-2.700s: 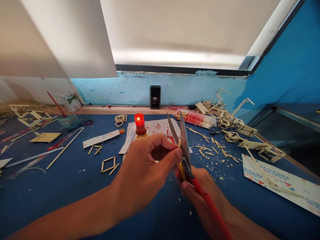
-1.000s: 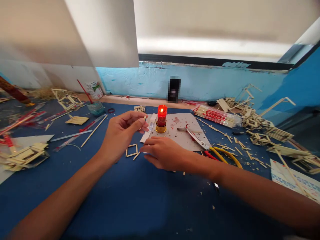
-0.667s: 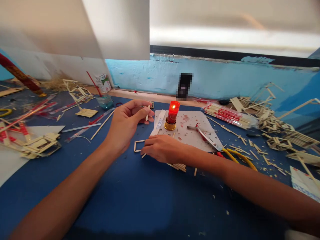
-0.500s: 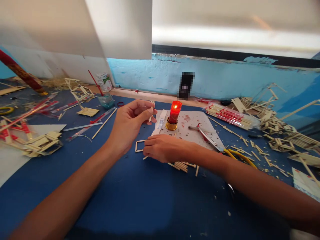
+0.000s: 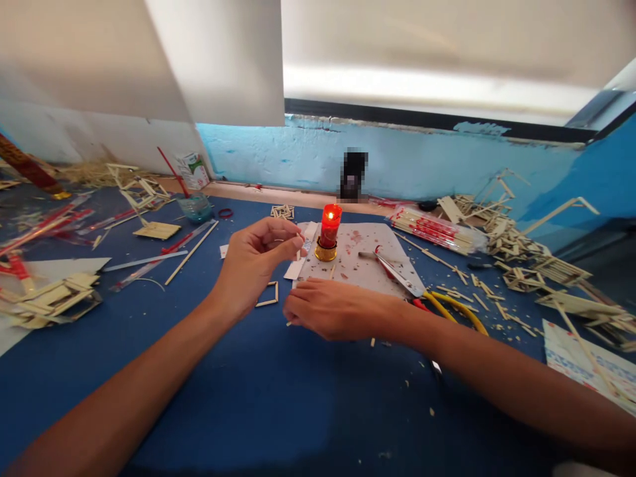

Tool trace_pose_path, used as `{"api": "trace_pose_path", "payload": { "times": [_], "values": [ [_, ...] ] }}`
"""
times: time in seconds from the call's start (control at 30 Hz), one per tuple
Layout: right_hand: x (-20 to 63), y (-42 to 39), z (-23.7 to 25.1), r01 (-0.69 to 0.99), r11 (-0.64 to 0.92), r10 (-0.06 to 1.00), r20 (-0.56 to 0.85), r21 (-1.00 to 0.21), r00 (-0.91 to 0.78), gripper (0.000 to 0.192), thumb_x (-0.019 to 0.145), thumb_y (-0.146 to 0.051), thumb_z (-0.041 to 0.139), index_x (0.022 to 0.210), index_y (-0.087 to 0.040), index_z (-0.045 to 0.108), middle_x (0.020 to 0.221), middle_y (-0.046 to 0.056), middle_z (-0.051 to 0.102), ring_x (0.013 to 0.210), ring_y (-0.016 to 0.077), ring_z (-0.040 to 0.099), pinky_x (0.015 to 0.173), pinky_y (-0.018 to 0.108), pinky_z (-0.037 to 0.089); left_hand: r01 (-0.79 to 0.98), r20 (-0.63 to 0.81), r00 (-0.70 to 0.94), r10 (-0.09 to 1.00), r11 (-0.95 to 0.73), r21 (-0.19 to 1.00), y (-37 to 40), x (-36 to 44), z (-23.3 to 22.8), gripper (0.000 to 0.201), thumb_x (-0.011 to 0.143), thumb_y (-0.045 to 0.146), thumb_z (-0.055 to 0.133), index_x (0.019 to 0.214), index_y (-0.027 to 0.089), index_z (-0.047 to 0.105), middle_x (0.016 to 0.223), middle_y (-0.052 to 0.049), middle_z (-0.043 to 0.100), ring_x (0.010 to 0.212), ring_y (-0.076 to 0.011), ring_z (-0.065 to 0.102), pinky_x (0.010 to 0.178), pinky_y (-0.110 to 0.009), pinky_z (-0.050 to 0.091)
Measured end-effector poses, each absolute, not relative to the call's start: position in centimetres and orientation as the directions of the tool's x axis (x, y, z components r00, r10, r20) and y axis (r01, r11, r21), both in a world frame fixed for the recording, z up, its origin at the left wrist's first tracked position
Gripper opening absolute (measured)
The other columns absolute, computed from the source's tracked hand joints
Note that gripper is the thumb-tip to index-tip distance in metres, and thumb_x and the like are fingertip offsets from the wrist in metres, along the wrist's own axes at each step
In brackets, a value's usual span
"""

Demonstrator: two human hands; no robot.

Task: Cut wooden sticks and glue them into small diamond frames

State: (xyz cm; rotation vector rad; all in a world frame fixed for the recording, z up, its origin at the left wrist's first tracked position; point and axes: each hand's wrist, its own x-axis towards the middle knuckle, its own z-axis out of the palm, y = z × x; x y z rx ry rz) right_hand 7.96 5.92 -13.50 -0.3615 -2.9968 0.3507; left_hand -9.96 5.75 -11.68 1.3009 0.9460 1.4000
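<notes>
Blue cloth covers the wide table (image 5: 149, 371), backed by a pale blue wall and littered with stick frames, offcuts and a packet of sticks (image 5: 432, 230) on the far right. On a grey sheet of card (image 5: 358, 265) near the middle stands a lit red candle (image 5: 328, 232), with scissors (image 5: 397, 275) lying beside it. The left hand (image 5: 256, 262) is raised just left of the flame, thumb and forefinger pinched on a short stick (image 5: 298, 246) held nearly upright. The right hand (image 5: 330, 308) lies low on the cloth, palm down, fingers curled together over small sticks beneath it — whether it actually grips one I cannot tell. An open stick frame (image 5: 268, 295) lies just beside both hands. As I judge it, the risk is the flame: the pinched stick sits close enough that a small drift right could scorch it or the fingertips, and a knock from either wrist could tip the candle onto the card.
</notes>
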Motion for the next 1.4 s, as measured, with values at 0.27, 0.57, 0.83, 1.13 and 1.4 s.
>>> {"api": "trace_pose_path", "payload": {
  "times": [0.27,0.57,0.83,1.13,1.4],
  "values": [
    [16.4,0.5,-10.9,0.299,0.518,0.776,0.292,-0.801,-0.559,0.009,0.105,-0.025,0.057,0.103,-0.023,0.066,0.086,0.0,0.069,0.074,0.013,0.063,0.068,0.025,0.051,-0.332,0.028,0.234,0.972,0.052,0.942,2.5,-7.0,-12.1,0.015,0.077,0.016,0.088,0.086,0.022,0.078,0.078,0.002,0.079,0.071,-0.0106,0.072,0.071,-0.019,0.058],
    [15.8,-1.8,-12.9,-0.001,0.25,0.927,0.239,-0.968,-0.289,0.001,0.1,-0.025,0.069,0.099,-0.024,0.069,0.086,-0.003,0.075,0.077,0.0106,0.073,0.071,0.02,0.057,-0.374,-0.134,0.443,0.887,0.319,0.871,0.3,-4.4,-13.3,0.018,0.074,0.007,0.09,0.084,0.021,0.083,0.076,0.0,0.082,0.068,-0.0098,0.075,0.069,-0.016,0.061],
    [15.8,-1.7,-12.8,0.053,0.21,0.923,0.18,-0.976,-0.34,0.005,0.1,-0.022,0.067,0.099,-0.025,0.071,0.085,-0.004,0.077,0.077,0.0102,0.074,0.069,0.02,0.057,-0.371,-0.144,0.487,0.861,0.354,0.859,-0.3,-4.7,-13.1,0.018,0.078,0.006,0.087,0.085,0.023,0.085,0.077,0.002,0.082,0.069,-0.0086,0.075,0.071,-0.015,0.061],
    [15.9,-1.6,-12.9,0.143,0.32,0.895,0.25,-0.937,-0.369,0.005,0.099,-0.019,0.067,0.097,-0.023,0.07,0.084,-0.004,0.074,0.074,0.0086,0.07,0.068,0.017,0.053,-0.317,-0.158,0.5,0.851,0.35,0.882,0.0,-4.7,-12.8,0.016,0.075,0.007,0.089,0.08,0.02,0.082,0.073,0.002,0.08,0.068,-0.0085,0.073,0.069,-0.014,0.06],
    [16.7,-1.2,-13.5,-0.051,0.267,0.804,0.252,-0.962,-0.539,0.021,0.094,-0.017,0.073,0.112,-0.027,0.072,0.098,-0.001,0.075,0.083,0.0123,0.067,0.079,0.026,0.056,-0.359,-0.127,0.532,0.837,0.358,0.862,0.2,-4.8,-13.5,0.015,0.079,0.005,0.086,0.084,0.019,0.081,0.078,0.002,0.082,0.072,-0.0095,0.076,0.072,-0.015,0.061]
  ]
}}
